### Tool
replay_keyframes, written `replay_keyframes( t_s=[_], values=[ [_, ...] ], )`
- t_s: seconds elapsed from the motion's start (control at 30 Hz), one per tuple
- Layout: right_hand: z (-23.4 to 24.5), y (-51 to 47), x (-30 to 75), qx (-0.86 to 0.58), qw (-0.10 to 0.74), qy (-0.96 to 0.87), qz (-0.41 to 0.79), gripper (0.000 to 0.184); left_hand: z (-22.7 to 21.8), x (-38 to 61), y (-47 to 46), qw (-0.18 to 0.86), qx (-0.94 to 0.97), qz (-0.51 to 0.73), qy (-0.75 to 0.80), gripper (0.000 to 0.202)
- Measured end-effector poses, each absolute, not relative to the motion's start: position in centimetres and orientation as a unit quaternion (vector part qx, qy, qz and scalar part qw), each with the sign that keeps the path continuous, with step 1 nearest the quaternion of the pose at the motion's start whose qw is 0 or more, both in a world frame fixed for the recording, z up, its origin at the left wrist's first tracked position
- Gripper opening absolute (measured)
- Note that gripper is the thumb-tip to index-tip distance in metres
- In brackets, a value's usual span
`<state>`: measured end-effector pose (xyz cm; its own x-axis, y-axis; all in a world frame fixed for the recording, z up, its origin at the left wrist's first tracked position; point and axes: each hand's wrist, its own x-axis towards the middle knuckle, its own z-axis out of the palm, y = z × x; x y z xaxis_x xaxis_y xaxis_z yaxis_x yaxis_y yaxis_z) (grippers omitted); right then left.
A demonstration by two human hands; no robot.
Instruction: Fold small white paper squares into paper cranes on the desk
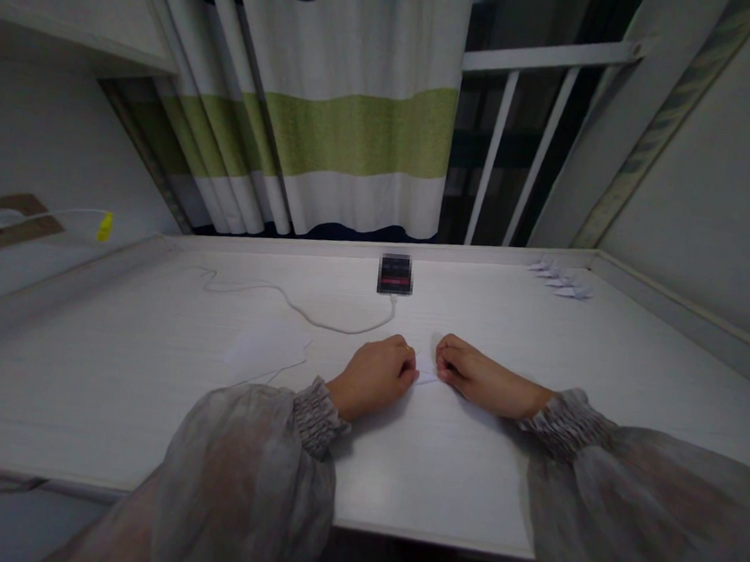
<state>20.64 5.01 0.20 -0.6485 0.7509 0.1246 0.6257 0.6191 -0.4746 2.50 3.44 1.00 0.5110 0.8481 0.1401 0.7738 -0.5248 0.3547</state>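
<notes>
My left hand (377, 374) and my right hand (471, 375) rest close together on the white desk (146, 384), both with curled fingers. Between them lies a small piece of white paper (426, 374), pinched at its left side by my left fingertips and at its right side by my right fingertips. The paper is mostly hidden by the fingers. Both arms wear loose grey sheer sleeves with gathered cuffs.
A small stack of white paper sheets (266, 346) lies left of my hands. A phone (395, 274) stands at the desk's back, with a white cable (295, 305) running left. Several small folded paper pieces (560, 280) sit at the back right. Striped curtains hang behind.
</notes>
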Motion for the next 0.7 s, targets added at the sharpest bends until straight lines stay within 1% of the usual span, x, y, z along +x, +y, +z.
replay_keyframes(
  t_s=[0.4,0.7],
  values=[
    [0.8,4.8,19.9,-0.421,0.126,-0.882,0.172,0.012,0.7,2.5,3.6,0.192,0.823,0.181,0.504,0.008],
    [0.7,4.8,20.0,-0.421,0.123,-0.883,0.168,0.011,0.1,2.6,3.3,0.178,0.83,0.186,0.494,0.004]
  ],
)
